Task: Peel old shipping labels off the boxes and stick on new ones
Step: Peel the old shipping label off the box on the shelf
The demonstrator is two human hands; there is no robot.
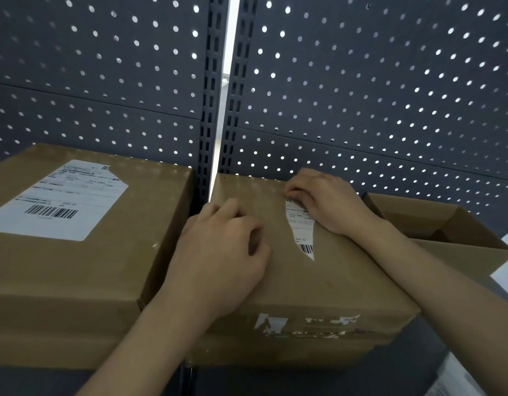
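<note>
At the left of the frame a closed box (pixel 75 267) carries a whole label (pixel 58 201) on its top. Just right of it, the left hand (pixel 224 252) rests knuckles-up on the middle box (pixel 333 281), fingers curled under, with nothing visible in them. Right of that hand lies a torn label (pixel 300 227), a narrow white strip stuck to the box top. The right hand (pixel 330 204) sits at its upper end, fingertips pinching the strip's top edge. An open box (pixel 461 247) stands at the far right, before a pegboard (pixel 361 81).

Torn label (pixel 300 224) — print blurred, probably unreadable
</note>
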